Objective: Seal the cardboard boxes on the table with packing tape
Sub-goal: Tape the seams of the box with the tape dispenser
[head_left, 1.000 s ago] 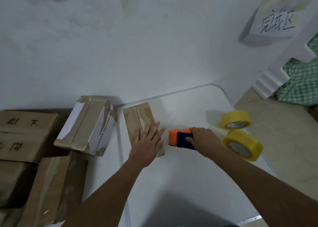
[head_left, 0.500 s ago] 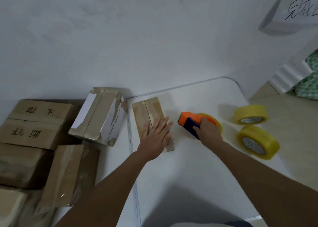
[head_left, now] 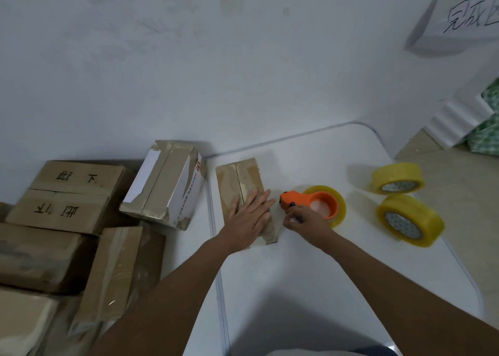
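Stacked cardboard boxes point(head_left: 67, 193) fill the left, with a white-sided taped box point(head_left: 164, 184) leaning beside them. On the white table point(head_left: 297, 288) lies a small flat cardboard box point(head_left: 237, 180), center seam facing up. The left hand point(head_left: 249, 218) presses flat on its near half, fingers straight. Just beside it, the right hand point(head_left: 305, 219) curls around the orange tape dispenser point(head_left: 313, 203). Two yellowish tape rolls point(head_left: 405, 207) sit further right.

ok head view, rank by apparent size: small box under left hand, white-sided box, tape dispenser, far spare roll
1. white-sided box
2. small box, partly covered by the left hand
3. tape dispenser and far spare roll: look alike, not ranked
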A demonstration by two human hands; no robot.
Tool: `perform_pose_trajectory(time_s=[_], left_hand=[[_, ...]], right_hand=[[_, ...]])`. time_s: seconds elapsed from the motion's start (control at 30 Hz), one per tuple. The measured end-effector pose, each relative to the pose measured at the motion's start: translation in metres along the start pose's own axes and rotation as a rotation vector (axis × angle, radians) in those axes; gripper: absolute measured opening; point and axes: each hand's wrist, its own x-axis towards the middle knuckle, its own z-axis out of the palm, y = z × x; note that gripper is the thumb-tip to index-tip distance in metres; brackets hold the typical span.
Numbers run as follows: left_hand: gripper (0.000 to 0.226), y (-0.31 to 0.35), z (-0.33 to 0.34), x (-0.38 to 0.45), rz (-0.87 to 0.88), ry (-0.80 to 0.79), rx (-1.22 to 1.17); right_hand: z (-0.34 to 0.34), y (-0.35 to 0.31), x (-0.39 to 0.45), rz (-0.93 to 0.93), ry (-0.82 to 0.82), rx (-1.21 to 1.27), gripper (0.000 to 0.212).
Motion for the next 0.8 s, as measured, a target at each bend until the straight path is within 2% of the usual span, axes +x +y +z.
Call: perform_pose_trajectory(time_s=[0.1,0.17,0.27,0.4,0.5,0.67,0.8], left_hand=[[0.048,-0.004,0.003,-0.008,0.019,-0.004,0.014],[0.048,-0.006,0.003,-0.014,0.029,-0.017,0.009],[0.047,-0.010,0.006,-0.023,0.042,0.005,0.005],[0.045,-0.013,0.004,-0.026,0.061,0.031,-0.087],[0.044,-0.014,-0.001,-0.028,0.090,0.054,-0.124],[0.046,-0.019,0.000,-0.044,0.129,0.131,-0.059],[0.051,-0.020,0.005,-0.059,0.108,0.069,-0.021]], right_hand=[[-0.011,-0.003,-0.015,0.050,-0.064,-0.028,0.006],[-0.021,-0.009,-0.021,0.116,-0.218,-0.053,0.008],[-0.037,-0.019,-0.030,0.212,-0.388,0.124,0.009],[-0.045,-0.011,-0.042,0.241,-0.249,0.278,0.006],[-0.026,-0.005,-0.050,0.235,-0.082,0.357,0.021],[0.008,-0.014,-0.059,0.358,-0.052,0.658,0.040],[0.019,-0.016,-0.065,0.229,0.052,0.529,0.027]])
